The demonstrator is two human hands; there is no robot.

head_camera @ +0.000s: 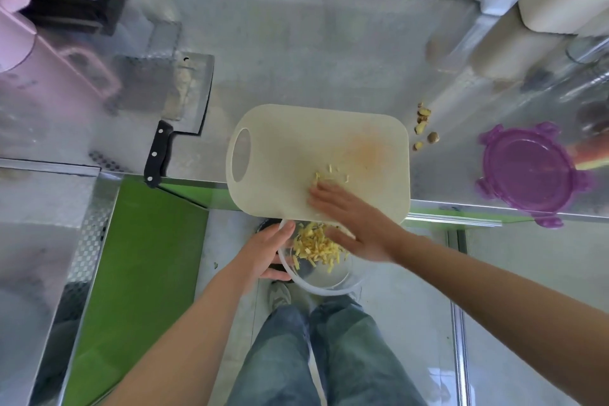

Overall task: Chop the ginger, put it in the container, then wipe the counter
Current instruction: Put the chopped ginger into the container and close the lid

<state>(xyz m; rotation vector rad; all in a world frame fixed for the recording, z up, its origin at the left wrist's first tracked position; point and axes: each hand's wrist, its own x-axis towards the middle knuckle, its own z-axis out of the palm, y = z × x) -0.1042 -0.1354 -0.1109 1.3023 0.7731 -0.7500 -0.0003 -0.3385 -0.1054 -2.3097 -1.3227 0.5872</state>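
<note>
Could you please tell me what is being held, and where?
The left hand grips the clear container by its left rim; the right hand holds nothing.

Ginger (329, 173) lies on the board (296, 148) just beyond the right fingers (321, 196); the container (324, 287) touches the left fingers (284, 234); knife (184, 99) far left, lid (527, 171) far right.

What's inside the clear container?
The container holds a heap of chopped ginger at its far side; its near bottom looks bare. The right hand covers its far-right part, so any ginger under there is hidden.
</note>
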